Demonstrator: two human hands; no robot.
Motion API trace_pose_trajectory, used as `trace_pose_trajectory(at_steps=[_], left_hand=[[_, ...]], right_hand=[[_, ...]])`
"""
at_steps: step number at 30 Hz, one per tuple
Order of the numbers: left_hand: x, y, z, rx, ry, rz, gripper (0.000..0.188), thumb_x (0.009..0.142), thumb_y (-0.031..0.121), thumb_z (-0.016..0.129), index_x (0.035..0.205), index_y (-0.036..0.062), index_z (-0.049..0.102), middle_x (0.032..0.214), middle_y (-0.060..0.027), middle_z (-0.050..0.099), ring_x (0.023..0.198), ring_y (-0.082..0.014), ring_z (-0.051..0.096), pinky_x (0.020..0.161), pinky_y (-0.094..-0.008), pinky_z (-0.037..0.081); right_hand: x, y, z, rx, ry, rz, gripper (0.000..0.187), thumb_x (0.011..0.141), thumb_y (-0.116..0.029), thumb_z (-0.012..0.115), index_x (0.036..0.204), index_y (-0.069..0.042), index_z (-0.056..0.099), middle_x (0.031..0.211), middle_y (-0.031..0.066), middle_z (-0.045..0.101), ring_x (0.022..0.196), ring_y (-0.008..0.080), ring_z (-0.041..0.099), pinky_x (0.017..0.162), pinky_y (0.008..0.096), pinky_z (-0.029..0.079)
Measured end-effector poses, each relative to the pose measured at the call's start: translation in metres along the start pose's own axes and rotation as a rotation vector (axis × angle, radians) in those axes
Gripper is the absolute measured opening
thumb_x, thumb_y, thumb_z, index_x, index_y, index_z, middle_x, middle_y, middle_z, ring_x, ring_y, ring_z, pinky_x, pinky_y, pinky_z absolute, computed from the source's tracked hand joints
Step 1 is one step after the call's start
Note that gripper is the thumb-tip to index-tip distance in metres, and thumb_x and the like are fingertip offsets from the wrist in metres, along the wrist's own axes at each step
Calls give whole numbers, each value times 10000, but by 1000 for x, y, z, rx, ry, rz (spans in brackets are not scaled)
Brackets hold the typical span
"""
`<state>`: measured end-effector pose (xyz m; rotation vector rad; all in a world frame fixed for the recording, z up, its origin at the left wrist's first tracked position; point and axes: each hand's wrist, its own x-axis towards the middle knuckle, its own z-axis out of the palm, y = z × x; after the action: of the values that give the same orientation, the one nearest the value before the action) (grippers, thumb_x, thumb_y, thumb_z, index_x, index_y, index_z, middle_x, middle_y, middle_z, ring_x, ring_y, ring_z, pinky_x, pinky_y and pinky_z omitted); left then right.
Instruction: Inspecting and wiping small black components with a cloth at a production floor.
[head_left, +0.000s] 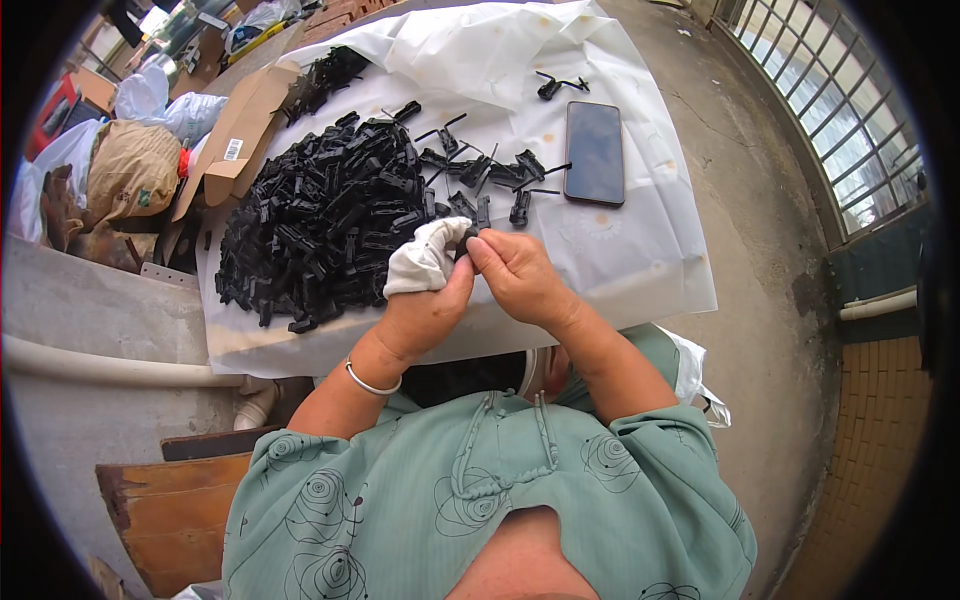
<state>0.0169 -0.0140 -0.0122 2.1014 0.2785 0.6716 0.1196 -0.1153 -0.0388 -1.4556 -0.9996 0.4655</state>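
My left hand [432,290] has a white cloth, perhaps a glove, [425,258] over its fingers. Close against it, my right hand [520,278] pinches with thumb and forefinger. Between the two is a small black plastic part [466,242], mostly hidden by the fingers and cloth. To the left of the hands lies a large heap of similar black plastic parts [325,215]. Just beyond my fingers, several loose parts lie scattered, some with thin black stems sticking out, among them a short upright-looking piece [520,207].
A dark-screened phone [594,152] lies at the right on the white plastic sheet [660,240] covering the table. Thin black strips [330,78] are bunched at the back left, beside an opened cardboard box [240,125]. Bags [135,165] stand farther left; a barred window [825,95] is at right.
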Motion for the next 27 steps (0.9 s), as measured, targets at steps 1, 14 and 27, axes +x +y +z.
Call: trace_pose_trajectory(at_steps=[1,14,27], left_hand=[[1,1,-1,-79,-10,-48,286,757,-9,572,1039,-51,545,892,-155,620,786,-251,619,730,-303,491],[-2,3,0,-352,-16,-143,284,795,-16,573,1070,-5,505,917,-64,576,808,-142,566,729,-268,469],[4,15,-21,-438,-269,-356,394,873,39,431,1261,9,371,837,-3,501,617,-32,416,540,-172,367]], right_hand=[[1,-2,-4,29,-23,-54,252,906,-136,497,699,8,498,567,84,474,526,139,423,506,298,380],[3,-1,-5,155,-64,-61,179,888,-138,525,779,-11,590,584,62,495,542,126,448,524,274,397],[3,-8,-19,-89,10,-275,114,777,-93,670,827,-6,614,681,71,576,571,159,501,539,273,414]])
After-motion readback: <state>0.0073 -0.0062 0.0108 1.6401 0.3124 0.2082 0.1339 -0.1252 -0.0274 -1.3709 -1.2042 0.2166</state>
